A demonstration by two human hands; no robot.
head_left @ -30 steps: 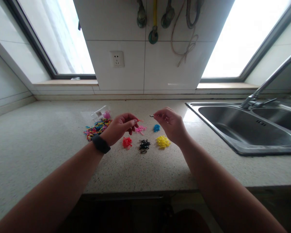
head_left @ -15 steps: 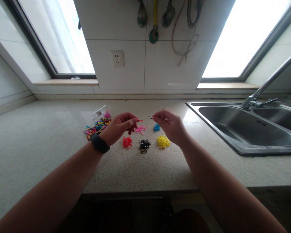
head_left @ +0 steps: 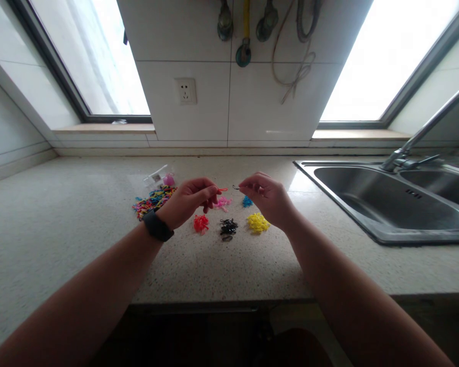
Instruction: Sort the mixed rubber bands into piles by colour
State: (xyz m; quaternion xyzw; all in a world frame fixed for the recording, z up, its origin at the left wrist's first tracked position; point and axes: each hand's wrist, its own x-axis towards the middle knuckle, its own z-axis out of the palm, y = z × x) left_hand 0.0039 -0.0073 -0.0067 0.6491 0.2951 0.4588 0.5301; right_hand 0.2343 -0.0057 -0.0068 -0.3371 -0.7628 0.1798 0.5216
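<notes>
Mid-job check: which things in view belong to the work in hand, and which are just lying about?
In the work, it seems:
- red band in the left hand
- black band in the right hand
- red pile, black pile, yellow pile, pink pile, blue pile
- mixed heap

Apparently just there:
- clear bag
- sink
- faucet
- wall socket
</notes>
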